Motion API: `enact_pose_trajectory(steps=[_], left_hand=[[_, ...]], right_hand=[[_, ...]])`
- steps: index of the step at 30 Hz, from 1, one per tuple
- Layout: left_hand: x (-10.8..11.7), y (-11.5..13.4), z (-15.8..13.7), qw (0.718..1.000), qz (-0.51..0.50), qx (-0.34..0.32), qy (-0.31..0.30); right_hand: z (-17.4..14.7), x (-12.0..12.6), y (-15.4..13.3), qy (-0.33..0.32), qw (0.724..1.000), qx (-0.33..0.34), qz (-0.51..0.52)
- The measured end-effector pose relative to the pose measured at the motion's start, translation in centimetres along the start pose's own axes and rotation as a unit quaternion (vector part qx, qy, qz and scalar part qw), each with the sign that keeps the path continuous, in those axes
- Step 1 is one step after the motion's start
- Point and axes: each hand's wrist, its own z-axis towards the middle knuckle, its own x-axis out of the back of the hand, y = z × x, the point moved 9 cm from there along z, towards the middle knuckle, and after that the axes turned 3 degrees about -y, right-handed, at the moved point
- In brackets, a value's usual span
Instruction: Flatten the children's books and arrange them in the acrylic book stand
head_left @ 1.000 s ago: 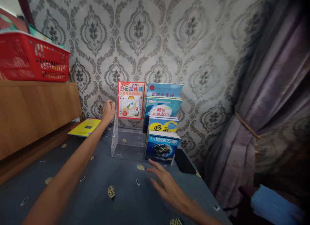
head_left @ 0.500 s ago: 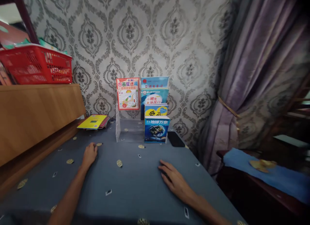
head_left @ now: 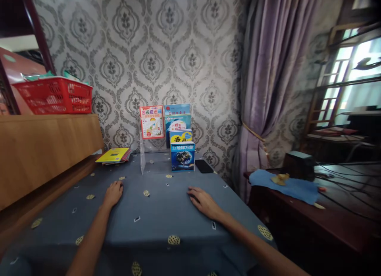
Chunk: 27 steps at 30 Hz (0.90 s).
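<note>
Head cam: books (head_left: 182,158) stand in a clear rack (head_left: 142,159) straight ahead at 12 o'clock. From there, left hand (head_left: 113,193) around 8 and right hand (head_left: 205,202) around 5 rest palm-down on the tablecloth (head_left: 160,212), fingers loose, slightly apart.

- Two hands (head_left: 113,193) are seen.
- Five upright book covers (head_left: 182,157) are counted.
- One stand (head_left: 142,159) is seen.
- One yellow-topped stack (head_left: 114,154) is shown.
- One red basket (head_left: 61,95) is shown.
- One black object (head_left: 204,166) is seen.
</note>
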Motion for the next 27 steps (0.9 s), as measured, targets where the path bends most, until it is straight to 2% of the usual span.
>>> enact_pose_trajectory(steps=[5, 20, 27], left_hand=[[-0.1, -0.2, -0.1, 1.0, 0.0, -0.005, -0.002], [-0.3, -0.7, -0.8, 1.0, 0.007, -0.003, -0.012], [0.1, 0.2, -1.1, 0.999, 0.041, -0.009, -0.029]], right_hand=[[0.2, -0.4, 0.2, -0.018, 1.0, -0.002, -0.011], [-0.1, 0.5, -1.4, -0.012, 1.0, 0.011, -0.013], [-0.2, 0.2, -0.4, -0.005, 1.0, 0.007, 0.007]])
